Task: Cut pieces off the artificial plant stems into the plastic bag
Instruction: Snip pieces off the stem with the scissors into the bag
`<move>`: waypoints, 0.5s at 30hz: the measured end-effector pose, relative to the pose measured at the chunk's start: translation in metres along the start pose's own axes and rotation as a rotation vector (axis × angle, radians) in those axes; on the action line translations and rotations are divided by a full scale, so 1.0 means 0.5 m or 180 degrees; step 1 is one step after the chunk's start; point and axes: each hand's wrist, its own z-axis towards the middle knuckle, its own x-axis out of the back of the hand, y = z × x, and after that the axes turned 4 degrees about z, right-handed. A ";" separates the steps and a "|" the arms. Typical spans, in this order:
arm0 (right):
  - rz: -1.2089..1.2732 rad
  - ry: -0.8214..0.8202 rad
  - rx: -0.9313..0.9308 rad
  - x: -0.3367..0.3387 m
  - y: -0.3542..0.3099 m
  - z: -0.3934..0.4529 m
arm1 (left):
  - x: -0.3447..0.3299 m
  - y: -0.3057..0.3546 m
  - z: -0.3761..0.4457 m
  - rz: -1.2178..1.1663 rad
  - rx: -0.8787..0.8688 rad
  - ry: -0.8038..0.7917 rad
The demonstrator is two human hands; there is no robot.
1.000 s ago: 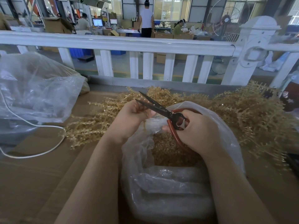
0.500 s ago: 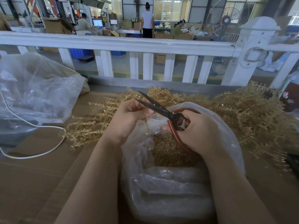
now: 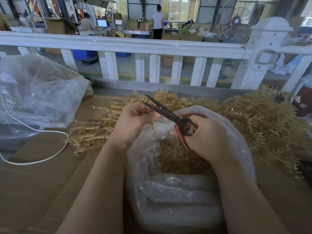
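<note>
A clear plastic bag (image 3: 179, 198) stands open in front of me, with a heap of small golden cut pieces (image 3: 177, 156) inside. My right hand (image 3: 207, 139) grips black scissors with red-brown handles (image 3: 167, 112) over the bag's mouth; the blades are parted and point up-left. My left hand (image 3: 133, 120) pinches a thin golden plant stem (image 3: 154, 130) at the bag's left rim, right at the blades; the stem hangs down from the fingers. Golden artificial plant stems (image 3: 253, 115) are piled behind and to the right of the bag.
More golden stems (image 3: 91, 132) lie to the left on the brown cardboard surface (image 3: 33, 191). A large crumpled clear bag (image 3: 37, 92) and a white cable (image 3: 42, 130) sit at the left. A white railing (image 3: 152, 46) runs along the far edge. People work in the background.
Almost nothing has moved. My left hand has shifted slightly at the bag's rim with the stem, while the scissors stay parted at the same spot.
</note>
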 end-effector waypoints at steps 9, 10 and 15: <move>-0.0170 -0.0082 -0.0064 -0.003 0.008 0.001 | -0.004 -0.002 0.000 0.0197 0.0141 -0.0110; -0.0182 -0.0086 -0.0070 -0.005 0.009 0.002 | -0.006 -0.002 0.000 0.0230 0.0166 -0.0152; -0.0132 -0.0067 -0.0057 -0.009 0.012 0.001 | -0.013 0.000 -0.001 0.0369 0.0206 -0.0323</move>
